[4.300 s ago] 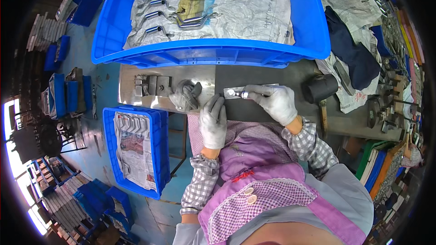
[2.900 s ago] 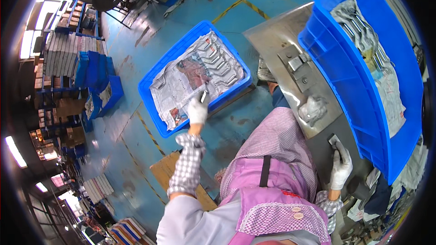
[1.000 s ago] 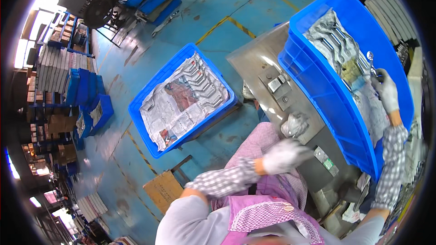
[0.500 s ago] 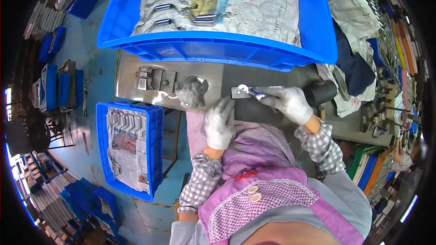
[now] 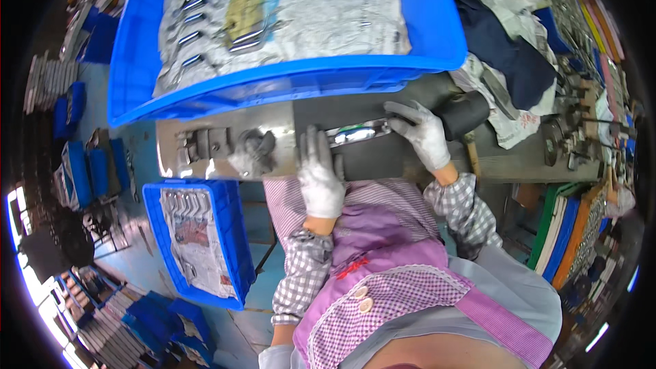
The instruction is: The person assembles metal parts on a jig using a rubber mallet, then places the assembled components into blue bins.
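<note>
A flat, shiny metal strip (image 5: 359,132) lies across the dark part of the bench. My left hand (image 5: 320,181), in a white glove with grey fingertips, rests at its left end, fingers stretched out flat. Over by the strip's right end is my right hand (image 5: 425,138), gloved the same way. Its fingers are spread and reach toward the strip; whether they touch it I cannot tell. Left of my left hand sit a crumpled grey glove or rag (image 5: 254,152) and a small metal block fixture (image 5: 203,145).
Behind the bench (image 5: 283,119) stands a large blue bin (image 5: 273,75) holding several bent metal handles (image 5: 246,39) on white sacking. A smaller blue bin (image 5: 242,232) with similar parts is at lower left. A black cylinder (image 5: 466,115) and a wooden handle (image 5: 472,154) lie right of my right hand.
A small tool or part with a round white end, held by my right hand over the strip, no longer shows there. That hand's fingers have spread. The whole view has shifted and tilted.
</note>
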A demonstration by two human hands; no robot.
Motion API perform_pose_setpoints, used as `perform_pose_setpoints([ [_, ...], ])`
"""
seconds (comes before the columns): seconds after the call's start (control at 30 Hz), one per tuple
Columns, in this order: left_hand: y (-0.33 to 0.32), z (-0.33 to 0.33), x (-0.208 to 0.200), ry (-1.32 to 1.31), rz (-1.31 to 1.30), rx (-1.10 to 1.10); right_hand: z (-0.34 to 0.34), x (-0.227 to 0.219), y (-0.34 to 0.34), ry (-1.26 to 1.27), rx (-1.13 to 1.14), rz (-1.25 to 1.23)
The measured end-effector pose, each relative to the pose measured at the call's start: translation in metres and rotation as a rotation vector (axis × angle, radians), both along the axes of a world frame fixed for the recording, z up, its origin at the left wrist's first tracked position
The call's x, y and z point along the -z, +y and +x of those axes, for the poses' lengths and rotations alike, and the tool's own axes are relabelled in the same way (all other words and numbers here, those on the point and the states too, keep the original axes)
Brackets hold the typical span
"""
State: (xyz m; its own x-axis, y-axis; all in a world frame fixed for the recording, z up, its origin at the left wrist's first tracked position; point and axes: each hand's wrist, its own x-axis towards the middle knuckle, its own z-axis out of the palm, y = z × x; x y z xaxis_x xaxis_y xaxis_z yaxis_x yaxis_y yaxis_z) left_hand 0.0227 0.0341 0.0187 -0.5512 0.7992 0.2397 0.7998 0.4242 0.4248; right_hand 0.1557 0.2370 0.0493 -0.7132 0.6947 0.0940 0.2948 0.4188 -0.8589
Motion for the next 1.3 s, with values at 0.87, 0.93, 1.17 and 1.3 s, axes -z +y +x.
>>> perform_pose_setpoints([
  [0.87,-0.061,0.000,-0.055,-0.643,0.216,-0.047,-0.048,-0.027,-0.090,-0.029,-0.469,0.302],
  [0.93,-0.118,-0.012,-0.051,-0.818,0.322,-0.157,-0.062,-0.036,-0.097,-0.032,-0.623,0.154],
  [1.17,-0.433,-0.111,0.098,-0.432,-0.017,-1.197,-0.069,-0.019,-0.077,-0.228,-0.295,-0.164],
  [1.3,-0.462,-0.153,0.146,-0.709,-0.306,-0.907,-0.082,-0.042,-0.077,-0.322,-0.692,0.288],
])
